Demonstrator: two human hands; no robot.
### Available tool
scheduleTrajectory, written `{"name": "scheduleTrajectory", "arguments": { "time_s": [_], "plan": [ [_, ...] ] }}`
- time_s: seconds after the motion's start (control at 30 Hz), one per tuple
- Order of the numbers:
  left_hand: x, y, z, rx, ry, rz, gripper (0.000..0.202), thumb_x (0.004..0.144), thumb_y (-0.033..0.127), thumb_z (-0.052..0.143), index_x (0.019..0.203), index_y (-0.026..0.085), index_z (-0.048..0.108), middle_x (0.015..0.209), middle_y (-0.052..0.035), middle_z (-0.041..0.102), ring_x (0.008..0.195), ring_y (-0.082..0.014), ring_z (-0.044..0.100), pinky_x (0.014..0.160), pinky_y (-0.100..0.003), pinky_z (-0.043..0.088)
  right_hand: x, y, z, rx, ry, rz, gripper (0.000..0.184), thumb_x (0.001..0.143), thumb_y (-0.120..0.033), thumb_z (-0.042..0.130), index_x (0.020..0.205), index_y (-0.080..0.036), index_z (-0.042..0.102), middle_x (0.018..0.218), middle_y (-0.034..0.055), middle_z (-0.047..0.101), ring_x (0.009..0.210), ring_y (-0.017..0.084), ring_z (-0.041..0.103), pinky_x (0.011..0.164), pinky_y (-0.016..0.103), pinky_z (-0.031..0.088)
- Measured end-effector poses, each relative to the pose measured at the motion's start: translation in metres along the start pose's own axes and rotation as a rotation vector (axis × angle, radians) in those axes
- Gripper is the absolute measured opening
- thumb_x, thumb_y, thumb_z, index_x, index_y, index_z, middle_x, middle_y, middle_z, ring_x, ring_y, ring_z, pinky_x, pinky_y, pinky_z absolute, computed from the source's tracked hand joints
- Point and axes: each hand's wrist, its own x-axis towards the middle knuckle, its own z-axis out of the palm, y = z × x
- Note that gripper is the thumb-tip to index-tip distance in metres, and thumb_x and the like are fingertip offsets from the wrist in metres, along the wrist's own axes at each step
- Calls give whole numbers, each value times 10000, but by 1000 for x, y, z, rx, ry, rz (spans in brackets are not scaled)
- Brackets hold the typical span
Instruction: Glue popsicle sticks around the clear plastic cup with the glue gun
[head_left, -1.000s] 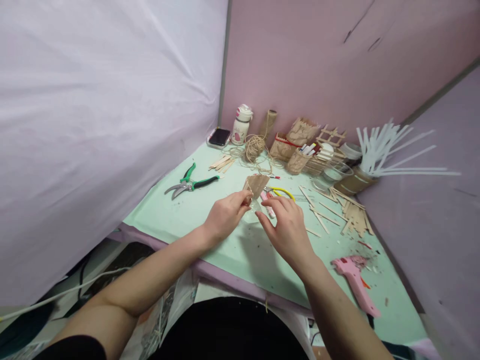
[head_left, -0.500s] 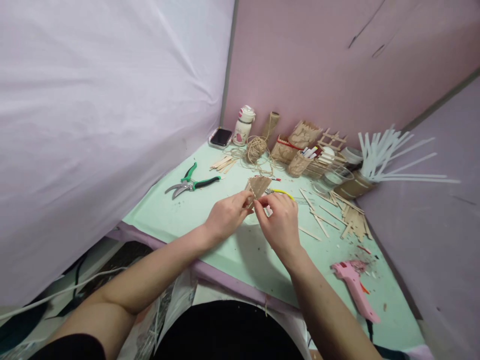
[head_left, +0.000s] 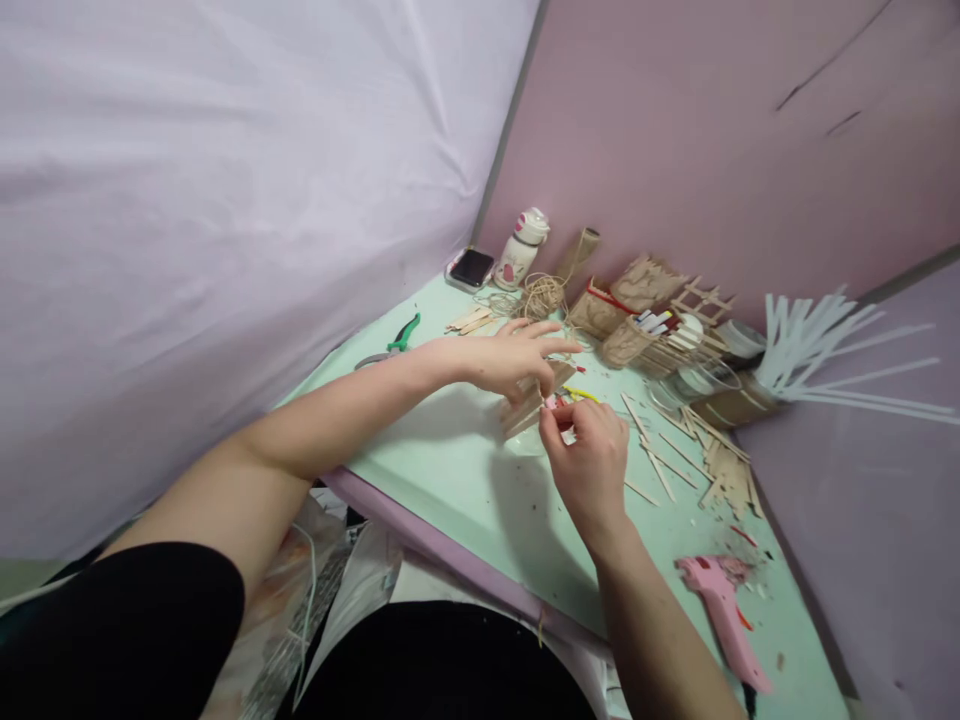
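A small brown panel of craft sticks [head_left: 520, 422] is tilted up above the green tabletop, partly hidden by my hands. My left hand [head_left: 517, 362] reaches over it from the left, thumb and a bent finger gripping its upper side while the other fingers spread out. At the panel's right edge, my right hand [head_left: 590, 445] has thumb and forefinger pinched together near my left fingertip. What lies in that pinch is too small to make out. Pliers with a yellow handle [head_left: 582, 394] lie just behind my right hand.
Green-handled pruning shears [head_left: 405, 333] lie left, partly behind my forearm. A pink glue gun [head_left: 724, 615] rests at right. Loose wooden sticks [head_left: 720, 450] lie scattered. Along the back stand a bottle [head_left: 517, 255], a twine ball [head_left: 543, 295], stick-covered holders [head_left: 626, 340] and white glue sticks [head_left: 795, 335].
My left hand has moved from the panel's near left side to over its top, fingers now spreading. The panel has turned. My view has shifted, so the scene sits further right.
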Motion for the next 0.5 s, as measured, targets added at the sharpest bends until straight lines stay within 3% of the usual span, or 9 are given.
{"name": "scheduleTrajectory", "arguments": {
  "time_s": [0.2,0.33,0.5],
  "plan": [
    [8,1,8,-117,-64,10,173,653,97,740,759,234,746,1581,24,309,1477,-361,95,1150,-603,61,-1,3,5,-12,44,-41,258,888,-236,584,655,-225,473,607,-19,543,649,178,471,678,311,320],
    [11,-2,10,-167,-80,6,152,645,69,714,687,214,734,1570,36,335,1482,-359,87,1152,-603,15,0,2,5,-12,47,-53,261,886,-247,594,659,-225,470,603,-20,538,637,175,464,655,306,314],
    [15,-7,13,-195,-41,52,142,640,77,731,626,217,721,1524,41,419,1483,-344,131,1167,-582,53,1,2,6,-3,27,-20,269,896,-268,578,658,-231,457,611,-15,535,624,174,456,650,313,321]
  ]
}}
